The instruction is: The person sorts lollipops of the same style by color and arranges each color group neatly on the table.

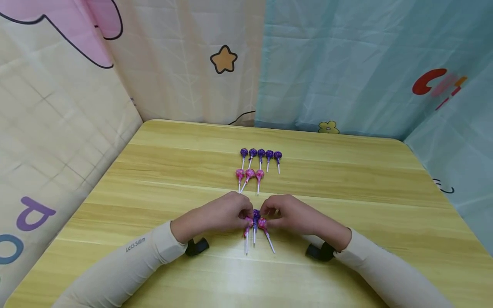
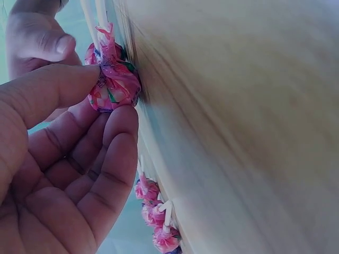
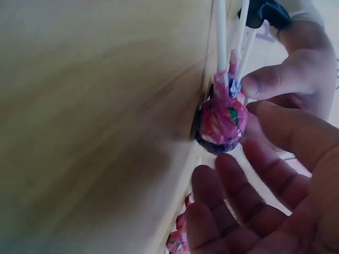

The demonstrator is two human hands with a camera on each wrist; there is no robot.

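Observation:
In the head view, two pink-wrapped lollipops and a purple lollipop [image 1: 256, 215] lie close together at the table's middle, white sticks toward me. My left hand [image 1: 227, 211] pinches the left pink lollipop [image 2: 119, 87] by its wrapped head, thumb on one side and fingertips on the other. On the opposite side, my right hand [image 1: 294, 214] holds the right pink lollipop [image 3: 222, 124] lightly between thumb and fingertips. Its remaining fingers spread loosely below the candy in the right wrist view. The purple head sits between the two pink ones, slightly farther from me.
Farther back on the wood-patterned table [image 1: 185, 154] lies a row of several purple lollipops [image 1: 261, 152]. Just in front of it are three pink lollipops [image 1: 250, 173], the middle one slanted. Printed curtains [image 1: 331, 64] border the table at the back and sides.

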